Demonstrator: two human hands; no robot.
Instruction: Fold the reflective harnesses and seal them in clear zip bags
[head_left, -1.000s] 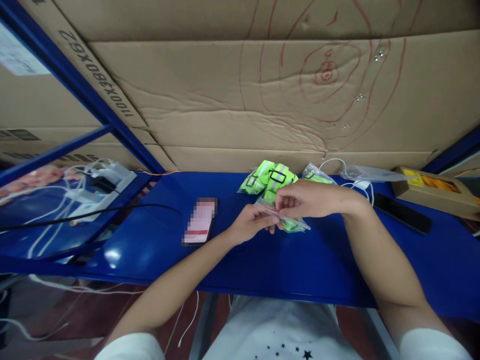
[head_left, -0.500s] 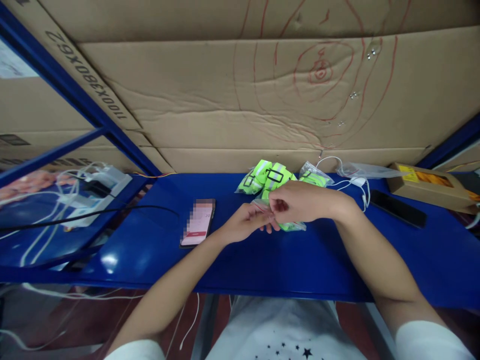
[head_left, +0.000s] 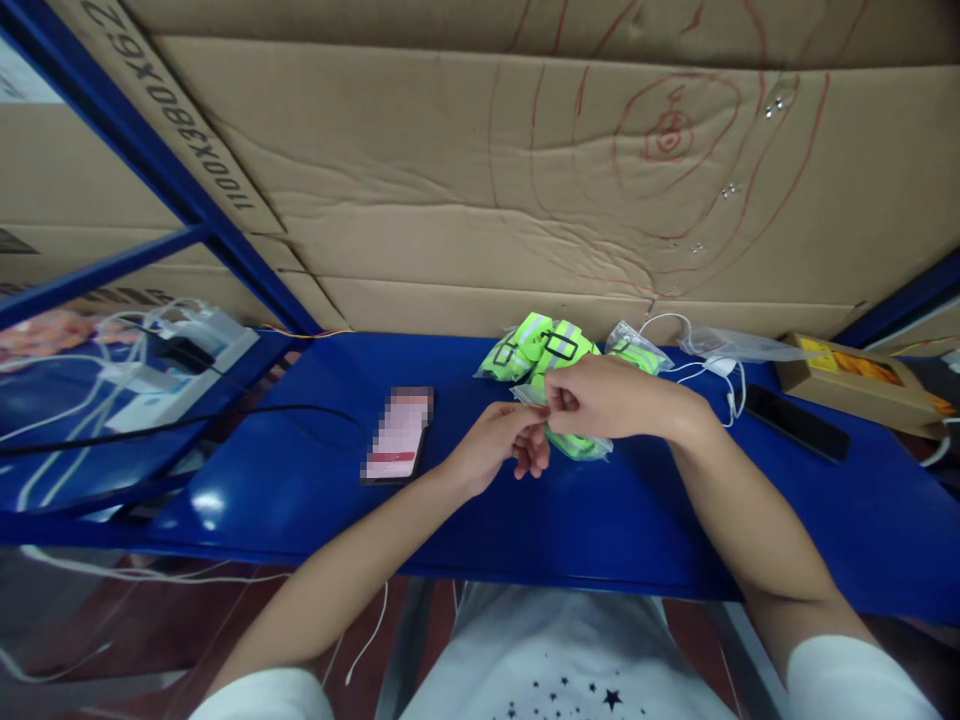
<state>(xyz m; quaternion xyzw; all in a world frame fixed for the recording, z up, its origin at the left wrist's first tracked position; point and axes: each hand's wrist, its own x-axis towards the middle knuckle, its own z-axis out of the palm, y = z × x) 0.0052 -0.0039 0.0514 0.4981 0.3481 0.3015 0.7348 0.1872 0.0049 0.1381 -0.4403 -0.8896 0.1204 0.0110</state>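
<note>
Pinching bag (head_left: 600, 449) edge between fingertips, our left hand (head_left: 493, 446) and right hand (head_left: 604, 397) meet; bag's green-filled body lies right of pinch, partly under right hand, nearer it than left; long axis covered, we cannot tell.

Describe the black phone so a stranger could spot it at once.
On the blue table, look past the right hand to the small brown box. Just in front of it lies the black phone, its screen dark, unlike the pink-lit phone.

The single head-worn camera looks forward and down from above the wearer's shirt (head_left: 555, 635), facing the nearby blue bench (head_left: 540, 530) and the cardboard (head_left: 375, 150) behind it.
</note>
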